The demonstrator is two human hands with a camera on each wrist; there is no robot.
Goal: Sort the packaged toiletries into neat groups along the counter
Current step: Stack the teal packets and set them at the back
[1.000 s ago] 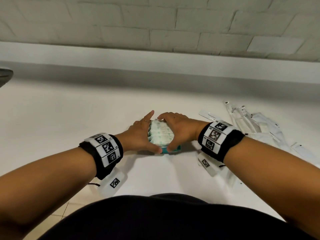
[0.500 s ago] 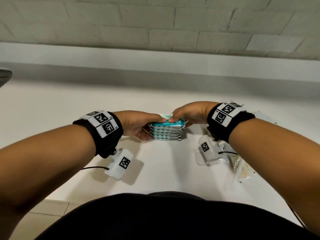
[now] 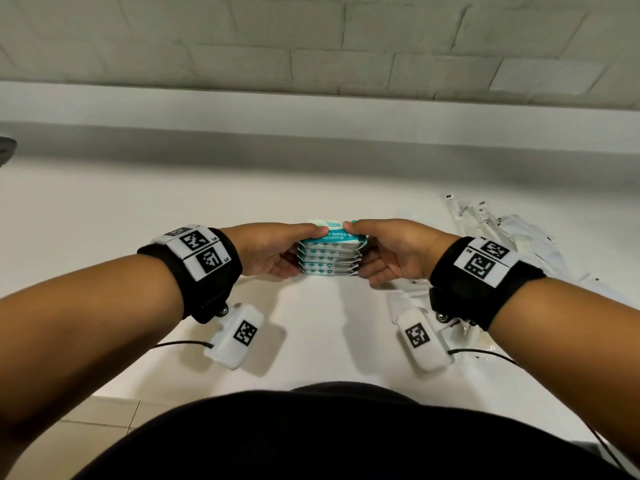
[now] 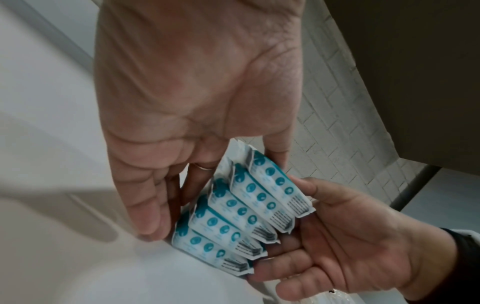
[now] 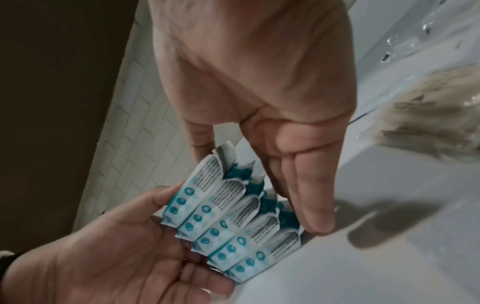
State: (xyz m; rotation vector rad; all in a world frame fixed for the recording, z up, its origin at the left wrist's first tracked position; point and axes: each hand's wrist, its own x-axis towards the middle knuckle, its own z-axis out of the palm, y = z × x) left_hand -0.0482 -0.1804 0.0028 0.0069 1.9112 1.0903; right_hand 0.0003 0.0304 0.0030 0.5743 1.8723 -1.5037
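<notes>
Stack of wet-wipe packs [image 3: 328, 252]: five flat white-and-teal sachets piled one on another, standing on the white counter [image 3: 104, 216] in front of the person, at its near middle. Long axis of each pack runs left to right, parallel to the counter's back wall; the printed top face, lettered "WIPES", faces up, and the crimped short ends point toward either hand. The near long sides, with a row of teal dots, face the person. Left hand [image 3: 268, 252]: grip grasping the stack at its left end, thumb on the top pack, fingers [image 4: 153, 207] straight down against the crimped ends, their tips at the counter. Right hand [image 3: 391, 252]: grip grasping the stack at its right end, thumb on the top pack close to the left thumb, fingers [image 5: 309, 195] laid down along the end seams. In the wrist views the packs are slightly staggered, not flush. Clear plastic-wrapped items [image 3: 485, 223]: loose scatter on the counter to the right of the stack, apart from it, contents too small to tell. Tan fibrous packet [image 5: 428, 115]: right of the stack, near the right wrist.
</notes>
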